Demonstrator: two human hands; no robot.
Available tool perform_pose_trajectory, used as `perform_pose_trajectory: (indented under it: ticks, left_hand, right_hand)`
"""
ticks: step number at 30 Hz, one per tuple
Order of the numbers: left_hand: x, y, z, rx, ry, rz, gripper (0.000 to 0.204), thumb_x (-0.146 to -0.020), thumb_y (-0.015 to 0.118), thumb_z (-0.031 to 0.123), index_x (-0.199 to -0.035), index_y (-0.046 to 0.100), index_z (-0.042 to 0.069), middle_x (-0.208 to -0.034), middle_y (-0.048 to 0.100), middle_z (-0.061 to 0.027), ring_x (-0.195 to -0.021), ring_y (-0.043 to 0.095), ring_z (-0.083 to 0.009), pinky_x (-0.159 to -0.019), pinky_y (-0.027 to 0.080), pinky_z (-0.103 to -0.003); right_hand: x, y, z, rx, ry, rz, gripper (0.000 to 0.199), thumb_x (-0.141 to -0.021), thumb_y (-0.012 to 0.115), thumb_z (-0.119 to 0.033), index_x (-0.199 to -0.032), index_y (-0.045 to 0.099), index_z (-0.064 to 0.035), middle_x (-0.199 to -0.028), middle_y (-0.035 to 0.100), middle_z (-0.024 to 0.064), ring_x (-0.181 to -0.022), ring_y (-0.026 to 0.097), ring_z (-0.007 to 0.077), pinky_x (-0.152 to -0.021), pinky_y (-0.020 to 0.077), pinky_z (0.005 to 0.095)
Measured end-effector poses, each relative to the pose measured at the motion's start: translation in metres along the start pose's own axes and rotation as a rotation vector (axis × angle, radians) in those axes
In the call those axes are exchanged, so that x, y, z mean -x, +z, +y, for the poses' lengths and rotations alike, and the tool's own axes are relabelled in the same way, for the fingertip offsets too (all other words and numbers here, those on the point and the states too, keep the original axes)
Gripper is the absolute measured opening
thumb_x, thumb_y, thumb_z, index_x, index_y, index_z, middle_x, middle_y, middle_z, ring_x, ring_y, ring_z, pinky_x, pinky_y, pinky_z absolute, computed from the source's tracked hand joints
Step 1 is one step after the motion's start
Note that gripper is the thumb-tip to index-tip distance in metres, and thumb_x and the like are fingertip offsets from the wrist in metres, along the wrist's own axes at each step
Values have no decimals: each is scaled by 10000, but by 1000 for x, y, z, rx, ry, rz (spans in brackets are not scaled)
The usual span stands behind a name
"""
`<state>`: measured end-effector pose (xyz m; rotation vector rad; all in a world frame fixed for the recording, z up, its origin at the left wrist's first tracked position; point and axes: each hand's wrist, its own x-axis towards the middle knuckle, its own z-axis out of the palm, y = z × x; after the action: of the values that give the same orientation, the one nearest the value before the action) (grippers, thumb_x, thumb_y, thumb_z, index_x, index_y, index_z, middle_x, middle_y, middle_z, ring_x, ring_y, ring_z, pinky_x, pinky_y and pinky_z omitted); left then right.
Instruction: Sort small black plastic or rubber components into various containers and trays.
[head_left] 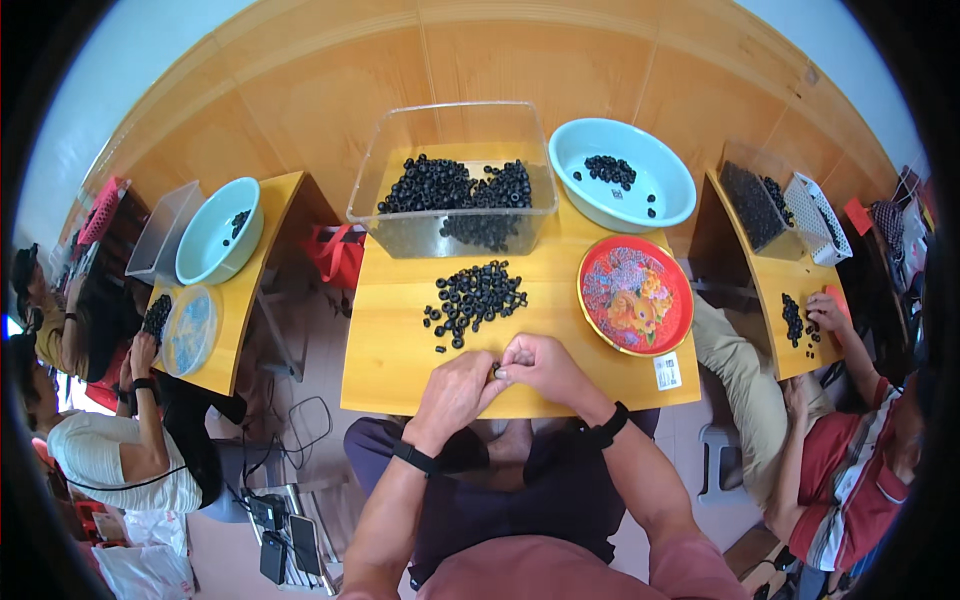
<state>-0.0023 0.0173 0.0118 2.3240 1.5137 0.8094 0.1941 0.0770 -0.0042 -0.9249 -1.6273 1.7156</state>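
Note:
Just above the table's front edge, my left hand (453,392) and my right hand (545,368) meet with fingertips pinched together. Between them is a small dark ring-shaped part (496,371), mostly covered by the fingers. Beyond my hands lies a loose pile of small black ring-shaped parts (478,297) on the yellow table (400,375). A clear plastic bin (365,225) behind the pile holds many more of them. To the right sits a red round tray (590,318) with a flower pattern; grey-blue specks on it may be small pieces or print.
A light blue basin (685,200) with some black parts stands at the back right. A white label (668,371) is on the table's right front. People work at side tables on the left (225,345) and right (775,275). Cables (300,430) and devices (303,545) lie lower left.

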Motion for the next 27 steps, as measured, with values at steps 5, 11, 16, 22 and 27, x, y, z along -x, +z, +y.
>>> perform_pose_trajectory:
  ticks: [5, 11, 16, 22, 27]
  left_hand:
    - [3, 2, 1, -34, 23, 36, 319, -926, 716, 303, -903, 550, 32, -811, 604, -153, -793, 640, -363, -696, 509, -466]
    - [2, 0, 1, -30, 18, 8, 296, -917, 717, 275, -874, 551, 34, -796, 597, -156, -783, 633, -358, -699, 508, -462]
    - [2, -2, 2, -19, 14, 7, 277, -906, 721, 257, -866, 557, 37, -792, 596, -156, -777, 627, -357, -702, 508, -463]
    - [3, 0, 2, -24, 14, 18, 291, -894, 732, 275, -869, 565, 38, -788, 607, -155, -782, 637, -353, -703, 517, -463]
    - [4, 1, 2, -35, 37, 53, 296, -893, 731, 287, -874, 574, 37, -780, 612, -149, -779, 646, -349, -700, 525, -463]
  right_hand:
    - [2, 5, -7, -31, 17, -20, 84, -909, 728, -31, -901, 647, -10, -820, 678, 13, -766, 634, 65, -675, 524, 250]
    - [0, 8, 4, -15, -1, -1, 91, -908, 734, -46, -907, 649, -12, -828, 680, 4, -761, 619, 56, -685, 522, 250]
    - [1, 12, 0, 28, 5, 30, 102, -901, 738, -61, -903, 652, -7, -821, 681, 10, -755, 613, 59, -688, 521, 253]
    - [-1, 10, 0, 72, 1, 35, 114, -877, 747, -82, -888, 666, -3, -794, 680, 21, -727, 610, 69, -669, 518, 260]
    - [-1, 9, -7, 88, 26, 2, 128, -874, 751, -103, -877, 675, -1, -763, 676, 26, -693, 604, 75, -638, 513, 264]
